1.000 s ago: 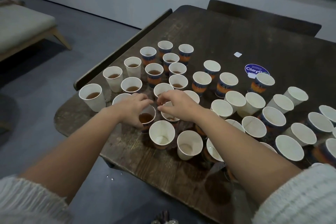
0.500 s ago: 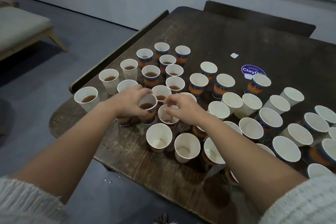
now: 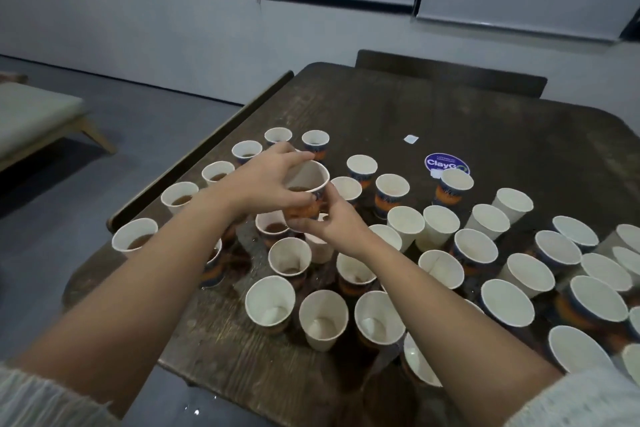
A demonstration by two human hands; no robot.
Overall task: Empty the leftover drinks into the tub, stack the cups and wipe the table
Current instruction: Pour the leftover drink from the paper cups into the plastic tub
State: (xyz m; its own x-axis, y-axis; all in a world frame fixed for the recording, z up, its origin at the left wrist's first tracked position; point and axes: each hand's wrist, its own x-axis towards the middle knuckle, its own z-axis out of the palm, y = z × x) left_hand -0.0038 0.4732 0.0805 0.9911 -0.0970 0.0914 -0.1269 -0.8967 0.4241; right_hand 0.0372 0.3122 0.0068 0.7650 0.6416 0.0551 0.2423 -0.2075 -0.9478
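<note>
A white paper cup of brown drink (image 3: 306, 184) is gripped at the rim by the left hand (image 3: 268, 180), lifted above the dark wooden table (image 3: 467, 121); the right hand (image 3: 329, 218) pinches its base. It is best kept level until a tub, nowhere seen, is reached.

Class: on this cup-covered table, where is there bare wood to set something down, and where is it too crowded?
Free: the far half of the dark wooden table, beyond the round blue sticker and small white paper square. A narrower strip lies along the near edge. Crowded: the middle band of white paper cups.

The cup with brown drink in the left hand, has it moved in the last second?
Yes. The cup has risen off the table, held above the standing cups by left hand and right hand.
</note>
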